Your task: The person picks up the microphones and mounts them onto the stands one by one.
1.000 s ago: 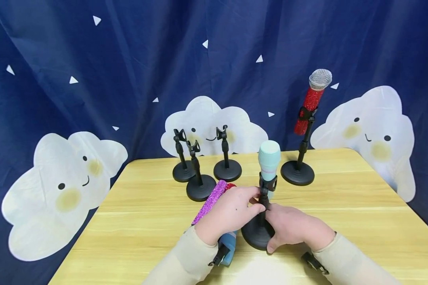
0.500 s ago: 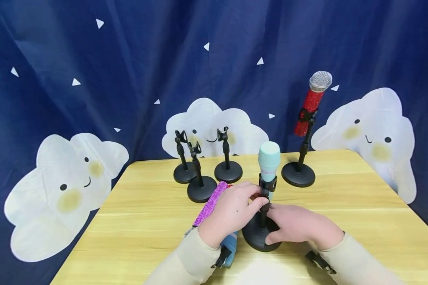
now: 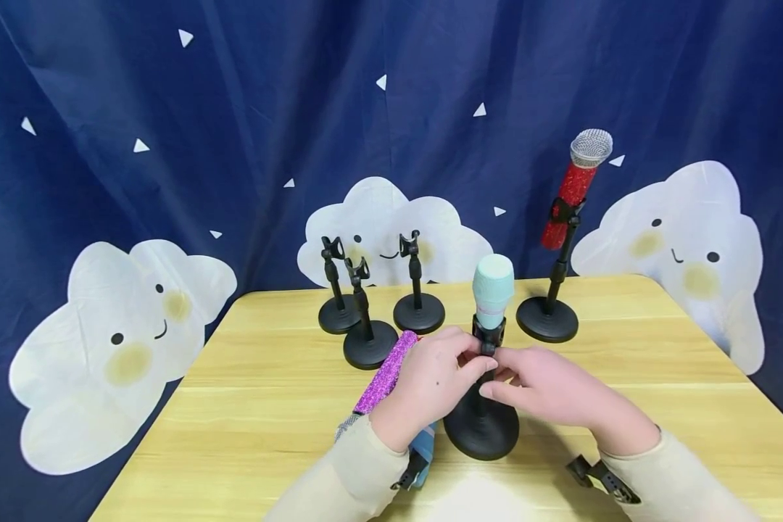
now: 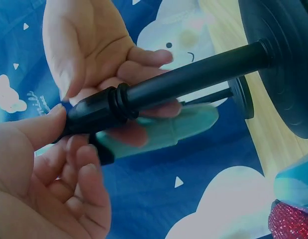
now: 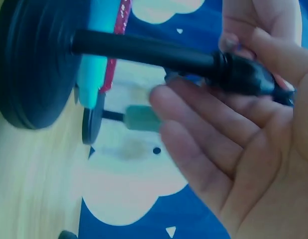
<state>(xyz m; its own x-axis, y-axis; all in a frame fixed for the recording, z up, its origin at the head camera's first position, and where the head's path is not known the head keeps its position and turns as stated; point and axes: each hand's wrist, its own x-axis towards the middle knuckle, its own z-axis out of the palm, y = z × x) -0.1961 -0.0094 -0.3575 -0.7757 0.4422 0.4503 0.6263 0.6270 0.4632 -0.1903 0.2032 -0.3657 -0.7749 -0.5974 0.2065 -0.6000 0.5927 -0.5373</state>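
A mint-green microphone [image 3: 492, 288] sits upright in the clip of a black stand, whose round base [image 3: 481, 429] rests on the table. My left hand [image 3: 436, 380] pinches the upper pole just under the clip; in the left wrist view its thumb and fingers close on the black collar [image 4: 96, 112]. From the other side, my right hand [image 3: 548, 384] is at the same pole, fingers loosely extended around it. The right wrist view has those fingers [image 5: 208, 134] spread beside the pole [image 5: 144, 51], with the mint handle [image 5: 142, 118] partly hidden behind them.
Three black stands without microphones [image 3: 370, 344] are at the back left. A red microphone [image 3: 571, 192] leans in a stand at the back right. Purple [image 3: 386, 373] and blue [image 3: 424, 446] microphones lie beside my left forearm, partly covered by it.
My right hand has risen from the stand's base to the upper pole. The left hand has stayed at the pole below the clip.
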